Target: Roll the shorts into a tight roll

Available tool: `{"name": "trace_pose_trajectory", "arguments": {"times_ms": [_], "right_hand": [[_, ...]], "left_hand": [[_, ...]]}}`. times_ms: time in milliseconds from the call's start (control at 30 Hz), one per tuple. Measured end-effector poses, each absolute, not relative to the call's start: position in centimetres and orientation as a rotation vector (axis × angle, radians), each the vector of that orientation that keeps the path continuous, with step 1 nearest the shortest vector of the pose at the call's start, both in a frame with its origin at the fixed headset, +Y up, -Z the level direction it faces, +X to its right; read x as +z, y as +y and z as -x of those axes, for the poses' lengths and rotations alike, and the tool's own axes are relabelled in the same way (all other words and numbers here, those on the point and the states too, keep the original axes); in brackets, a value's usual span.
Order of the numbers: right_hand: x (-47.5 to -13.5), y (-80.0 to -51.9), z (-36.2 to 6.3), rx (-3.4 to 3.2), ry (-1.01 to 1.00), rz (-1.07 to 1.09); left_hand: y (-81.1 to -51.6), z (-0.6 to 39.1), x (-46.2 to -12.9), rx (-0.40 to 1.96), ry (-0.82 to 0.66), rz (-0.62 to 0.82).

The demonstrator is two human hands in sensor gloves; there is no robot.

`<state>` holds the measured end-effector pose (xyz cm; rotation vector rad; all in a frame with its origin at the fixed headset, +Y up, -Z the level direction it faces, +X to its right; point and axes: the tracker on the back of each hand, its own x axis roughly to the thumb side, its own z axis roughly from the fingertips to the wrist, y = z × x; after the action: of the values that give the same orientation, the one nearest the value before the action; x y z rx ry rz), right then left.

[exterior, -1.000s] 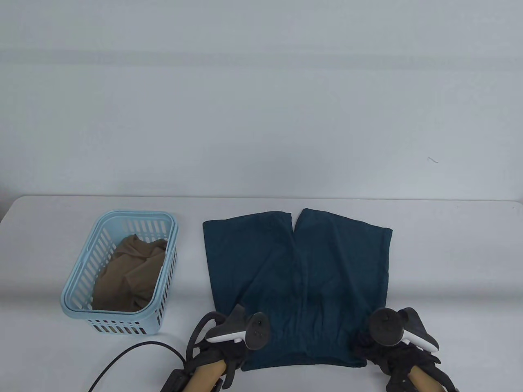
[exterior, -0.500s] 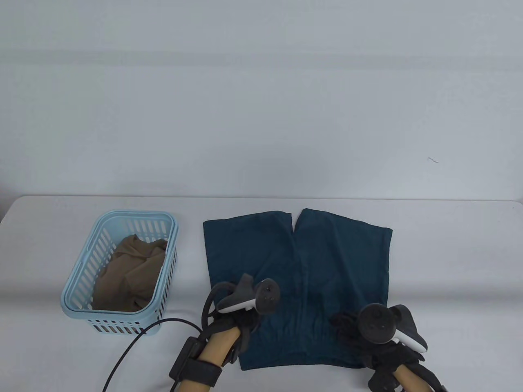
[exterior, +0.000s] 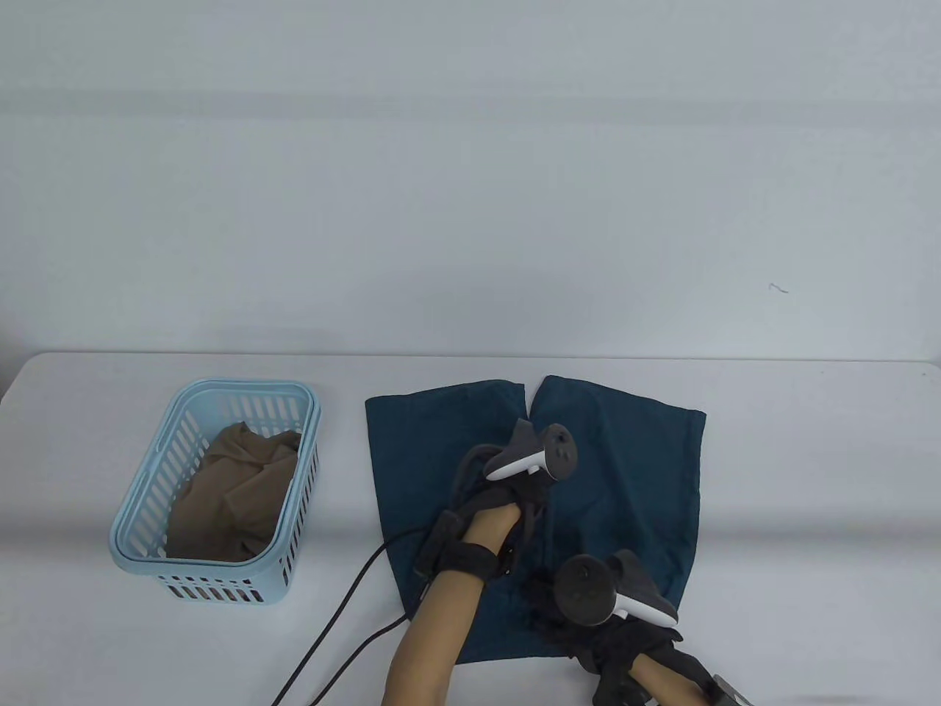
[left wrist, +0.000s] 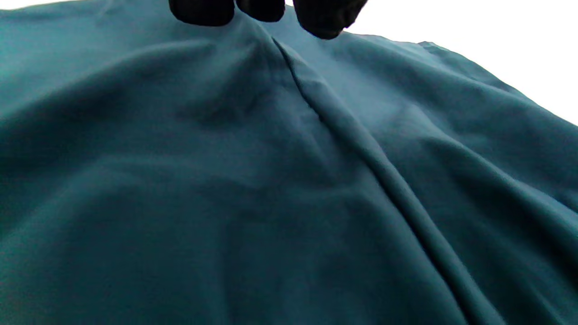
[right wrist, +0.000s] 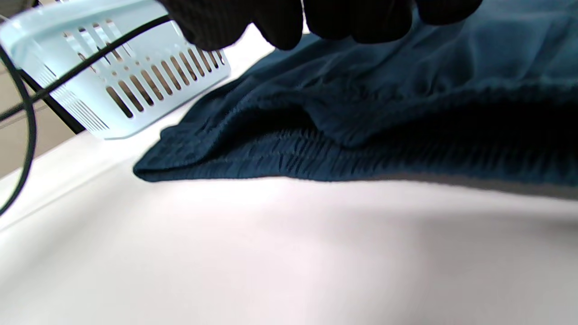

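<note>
Dark teal shorts (exterior: 610,471) lie flat on the table (exterior: 809,478) beside a basket (exterior: 147,507), the left hand (exterior: 507,500) resting at the centre seam and the right hand (exterior: 581,625) at the waistband, neither grip visible; the cloth looks soft and limp, best taken at the elastic waistband.

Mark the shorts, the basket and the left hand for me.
shorts (exterior: 625,471), table view, right leg panel.
basket (exterior: 220,585), table view, near slotted wall.
left hand (exterior: 507,496), table view, gloved back, over the shorts' middle.
</note>
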<state>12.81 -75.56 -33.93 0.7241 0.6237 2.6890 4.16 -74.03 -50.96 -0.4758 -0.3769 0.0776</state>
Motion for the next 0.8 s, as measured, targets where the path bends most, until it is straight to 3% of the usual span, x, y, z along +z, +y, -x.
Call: {"name": "trace_pose_trajectory", "arguments": {"times_ms": [233, 667, 800], "right_hand": [[-33.5, -78.2, -12.0, 2.699, 0.731, -0.66], [-33.4, -78.4, -11.9, 2.741, 0.712, -0.642], [-34.0, -78.3, -12.1, 2.652, 0.754, -0.549]], "left_hand": [[-77.6, -4.4, -51.0, 0.019, -0.373, 0.614], [-77.8, -3.9, -50.7, 0.004, -0.371, 0.575], [-77.9, -3.7, -50.7, 0.03, -0.366, 0.563]]}}
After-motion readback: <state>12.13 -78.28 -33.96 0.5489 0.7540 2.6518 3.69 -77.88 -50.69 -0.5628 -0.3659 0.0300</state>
